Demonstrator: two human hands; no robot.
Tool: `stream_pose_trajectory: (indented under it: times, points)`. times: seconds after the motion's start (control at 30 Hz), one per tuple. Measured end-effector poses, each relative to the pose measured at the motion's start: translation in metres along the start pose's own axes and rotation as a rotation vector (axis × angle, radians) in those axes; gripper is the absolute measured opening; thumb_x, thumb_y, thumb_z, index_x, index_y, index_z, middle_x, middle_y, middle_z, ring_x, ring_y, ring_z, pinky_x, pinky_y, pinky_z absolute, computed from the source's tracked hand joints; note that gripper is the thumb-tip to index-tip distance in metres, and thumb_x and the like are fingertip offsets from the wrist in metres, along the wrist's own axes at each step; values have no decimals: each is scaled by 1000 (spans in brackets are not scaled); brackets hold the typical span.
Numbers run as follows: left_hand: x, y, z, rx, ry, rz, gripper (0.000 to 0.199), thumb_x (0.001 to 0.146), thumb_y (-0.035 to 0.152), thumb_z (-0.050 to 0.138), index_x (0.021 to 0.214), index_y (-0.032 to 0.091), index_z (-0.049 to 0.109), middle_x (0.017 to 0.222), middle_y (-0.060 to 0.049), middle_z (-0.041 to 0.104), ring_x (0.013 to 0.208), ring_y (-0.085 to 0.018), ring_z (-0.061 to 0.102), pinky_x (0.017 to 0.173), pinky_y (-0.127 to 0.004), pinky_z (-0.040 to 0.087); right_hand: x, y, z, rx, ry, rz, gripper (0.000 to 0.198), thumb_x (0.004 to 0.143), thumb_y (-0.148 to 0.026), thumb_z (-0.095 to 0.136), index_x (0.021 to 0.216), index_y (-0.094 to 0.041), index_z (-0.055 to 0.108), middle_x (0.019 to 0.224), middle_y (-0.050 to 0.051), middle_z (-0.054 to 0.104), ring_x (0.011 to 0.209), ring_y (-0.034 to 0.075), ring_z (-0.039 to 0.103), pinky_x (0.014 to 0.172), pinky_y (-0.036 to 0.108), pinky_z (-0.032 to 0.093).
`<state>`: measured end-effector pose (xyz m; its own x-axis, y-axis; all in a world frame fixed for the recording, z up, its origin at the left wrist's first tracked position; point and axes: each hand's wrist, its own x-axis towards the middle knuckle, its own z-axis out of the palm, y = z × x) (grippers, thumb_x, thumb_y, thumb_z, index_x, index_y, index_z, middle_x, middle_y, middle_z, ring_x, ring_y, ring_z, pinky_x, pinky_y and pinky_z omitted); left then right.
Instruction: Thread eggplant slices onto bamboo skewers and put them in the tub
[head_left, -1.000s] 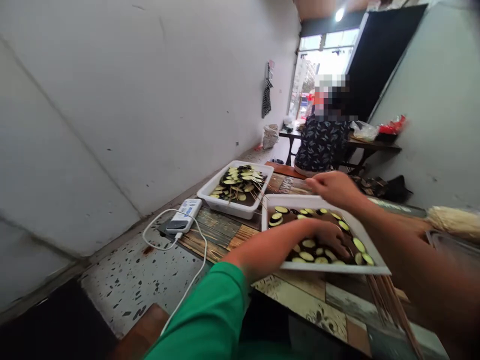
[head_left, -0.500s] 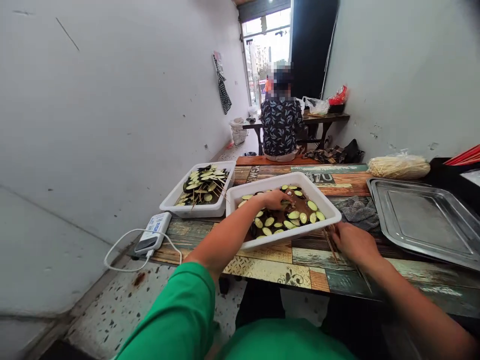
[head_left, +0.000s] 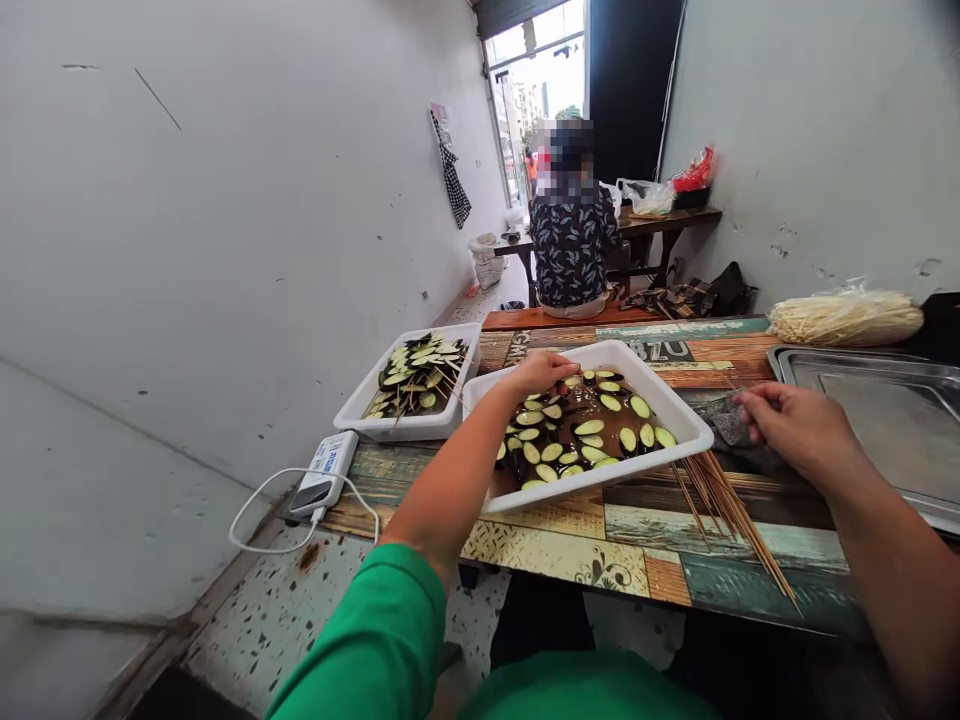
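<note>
Sliced eggplant (head_left: pixel 591 427) floats in brownish water inside a white tub (head_left: pixel 596 482). Over the tub's far left part is my left hand (head_left: pixel 541 374), fingers curled and pinched on an eggplant slice that is mostly hidden under them. To the right of the tub my right hand (head_left: pixel 799 420) is closed, thumb against fingers, on a thin bamboo skewer whose tip just shows. Below it, a bunch of bamboo skewers (head_left: pixel 739 510) lies on the table against the tub's right corner. A second white tub (head_left: pixel 397 430), at left, holds a pile of skewered eggplant slices (head_left: pixel 424 368).
A grey cloth (head_left: pixel 724 418) and metal trays (head_left: pixel 885 420) lie at right, with a bagged bundle of pale sticks (head_left: pixel 847 315) behind. A white power strip with a cable (head_left: pixel 326 470) sits at the table's left end. Farther off, a person (head_left: pixel 574 245) sits facing away.
My left hand has risen out of the water toward the tub's far rim. My right hand has moved up and right, away from the skewers, uncovering the bunch. The view has shifted slightly.
</note>
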<state>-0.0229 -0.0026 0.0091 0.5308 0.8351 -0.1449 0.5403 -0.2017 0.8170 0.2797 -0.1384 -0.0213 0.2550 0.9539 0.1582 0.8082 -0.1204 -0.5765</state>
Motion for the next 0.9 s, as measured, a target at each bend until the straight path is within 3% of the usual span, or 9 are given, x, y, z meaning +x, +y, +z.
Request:
stream_pose_trajectory:
  times: [0.07,0.1,0.17,0.3,0.43,0.5,0.67,0.8,0.9]
  points:
    - [3,0,2,-239,-37,-70,30,84,36,53,97,13,66,50,3,50,40,-4,34,43,-17,25,-1,-25,1,440,38,61,24,82,-39,44,90,-20,56,66,3,58,43,10,44,41,25,33]
    - [4,0,3,-367,-57,-94,27,84,34,54,98,13,64,52,3,50,40,-4,34,42,-17,25,-2,-39,4,579,-25,36,26,79,-39,46,94,-19,57,64,1,55,41,9,39,39,24,29]
    - [4,2,1,-616,-79,-111,21,82,26,58,99,14,61,61,0,56,43,-3,39,43,-15,27,-4,-62,14,662,-175,-25,27,72,-35,52,90,-17,58,66,0,55,39,6,35,37,22,26]
    - [-2,7,-4,-876,-126,-70,29,75,8,62,102,16,58,82,-5,64,52,-4,48,48,-15,34,-10,-82,34,413,-151,-159,23,72,-30,49,83,-16,64,62,1,58,50,11,47,45,22,33]
    - [-3,11,-1,-938,-144,-22,18,78,11,61,96,13,60,84,-7,63,58,-5,52,49,-14,37,-17,-82,37,149,-66,-229,37,76,-29,45,100,-18,71,51,-1,54,45,12,44,47,24,29]
    - [-1,11,4,-934,-126,-15,12,81,14,59,92,9,62,80,-7,61,58,-5,52,47,-12,36,-19,-83,35,122,-72,-242,38,78,-33,45,102,-19,72,52,-1,56,45,12,44,47,24,29]
    - [6,10,18,-944,-216,-58,15,81,16,61,93,7,64,74,-6,58,52,-3,48,39,-10,30,-13,-90,35,134,-144,-341,44,82,-38,45,115,-18,67,64,3,65,54,14,51,50,23,32]
    - [9,9,15,-1029,-71,-79,8,80,12,62,88,9,63,65,-1,54,47,-1,45,36,-7,29,-8,-89,36,147,-115,-362,45,84,-28,39,119,-15,65,73,6,69,56,15,54,54,24,37]
    - [10,8,8,-1149,120,-157,9,84,11,56,76,8,59,64,-3,56,47,-1,47,38,-6,35,-13,-82,34,205,-92,-326,47,84,-31,38,117,-12,66,64,4,65,52,14,50,49,24,35]
